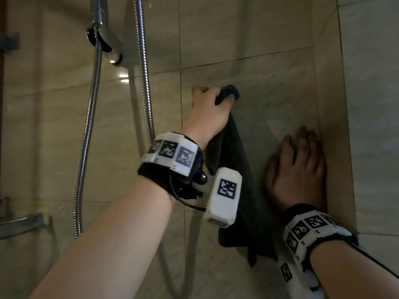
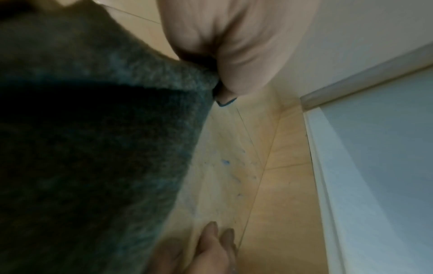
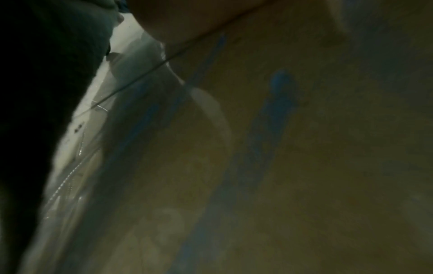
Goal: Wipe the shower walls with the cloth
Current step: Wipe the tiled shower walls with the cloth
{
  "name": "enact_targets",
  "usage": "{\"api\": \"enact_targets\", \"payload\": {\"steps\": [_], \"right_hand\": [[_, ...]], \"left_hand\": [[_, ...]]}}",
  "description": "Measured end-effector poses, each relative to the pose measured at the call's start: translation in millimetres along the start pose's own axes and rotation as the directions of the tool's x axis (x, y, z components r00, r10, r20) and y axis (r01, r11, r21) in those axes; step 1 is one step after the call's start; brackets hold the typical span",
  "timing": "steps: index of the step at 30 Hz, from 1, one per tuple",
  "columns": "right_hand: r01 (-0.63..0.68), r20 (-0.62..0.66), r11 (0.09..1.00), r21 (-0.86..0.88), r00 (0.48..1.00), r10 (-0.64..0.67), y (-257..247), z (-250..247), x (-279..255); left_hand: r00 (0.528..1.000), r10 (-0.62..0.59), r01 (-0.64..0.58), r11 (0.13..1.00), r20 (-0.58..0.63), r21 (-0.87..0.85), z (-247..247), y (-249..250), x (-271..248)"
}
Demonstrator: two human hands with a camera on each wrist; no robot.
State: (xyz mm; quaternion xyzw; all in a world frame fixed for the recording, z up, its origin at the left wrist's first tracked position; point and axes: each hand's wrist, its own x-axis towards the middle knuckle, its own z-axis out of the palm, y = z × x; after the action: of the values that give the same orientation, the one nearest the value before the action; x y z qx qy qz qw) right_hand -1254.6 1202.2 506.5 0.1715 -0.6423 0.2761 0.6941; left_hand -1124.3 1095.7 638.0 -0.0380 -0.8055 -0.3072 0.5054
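STEP: wipe wall [image 1: 248,29] | left hand [image 1: 210,111] clenches cloth [image 1: 235,160]; right hand [image 1: 296,169] flat, fingers released | we press, overlap strokes

Large glossy beige tiles [image 1: 248,29] with thin dark grout lines [image 1: 179,39] cover room surface. Two flexible ribbed metal hoses [image 1: 90,117] hang at left, beside chrome shower fitting [image 1: 108,42]. Metal bracket [image 1: 19,225] at lower left edge. Small bright light reflection [image 1: 123,77] on glossy tile. Corner at right, adjoining beige tiled side surface [image 1: 371,83]. Pale frosted panel [image 2: 374,157] visible in left wrist view. Dim light overall.
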Motion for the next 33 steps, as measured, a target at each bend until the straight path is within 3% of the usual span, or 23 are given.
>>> {"api": "enact_targets", "payload": {"steps": [4, 8, 14, 23, 27, 29, 30, 31, 33], "right_hand": [[-0.015, -0.011, 1.0, 0.005, 1.0, 0.016, -0.8, 1.5, 1.0], [-0.014, -0.01, 1.0, -0.022, 1.0, 0.014, -1.1, 0.3, -0.4], [-0.041, 0.042, 0.999, 0.022, 0.998, 0.04, -5.9, -6.6, 0.4], [-0.072, 0.196, 0.995, -0.075, 0.977, 0.085, -12.6, -16.4, 4.2], [-0.26, 0.303, 0.957, 0.13, 0.929, 0.212, -21.6, -32.0, 19.3], [-0.396, 0.349, 0.827, 0.4, 0.9, 0.262, -31.9, -46.5, 28.0], [-0.495, 0.404, 0.68, 0.541, 0.862, 0.306, -41.3, -59.0, 32.2], [-0.6, 0.489, 0.496, 0.628, 0.8, 0.349, -51.8, -69.3, 35.4], [-0.771, 0.697, 0.197, 0.606, 0.634, 0.335, -66.2, -81.5, 37.8]], "left_hand": [[0.985, -0.097, 0.126, 0.97, 0.142, -0.208, -24.2, 11.7, -8.8], [0.917, -0.16, 0.294, 0.891, 0.367, -0.347, -44.6, 13.7, -17.2], [0.837, -0.064, 0.216, 0.951, 0.543, -0.222, -61.5, 9.6, -22.9], [0.809, -0.095, 0.294, 0.92, 0.58, -0.259, -50.8, 1.6, -50.0], [0.814, -0.097, 0.28, 0.93, 0.573, -0.239, -50.6, 3.9, -57.1], [0.823, -0.096, 0.281, 0.926, 0.559, -0.254, -52.5, 5.8, -59.9], [0.831, -0.103, 0.285, 0.923, 0.547, -0.259, -53.6, 6.1, -61.0], [0.84, -0.116, 0.29, 0.922, 0.531, -0.258, -54.7, 5.3, -61.6], [0.859, -0.148, 0.301, 0.921, 0.491, -0.248, -56.3, 3.1, -60.9]]}}
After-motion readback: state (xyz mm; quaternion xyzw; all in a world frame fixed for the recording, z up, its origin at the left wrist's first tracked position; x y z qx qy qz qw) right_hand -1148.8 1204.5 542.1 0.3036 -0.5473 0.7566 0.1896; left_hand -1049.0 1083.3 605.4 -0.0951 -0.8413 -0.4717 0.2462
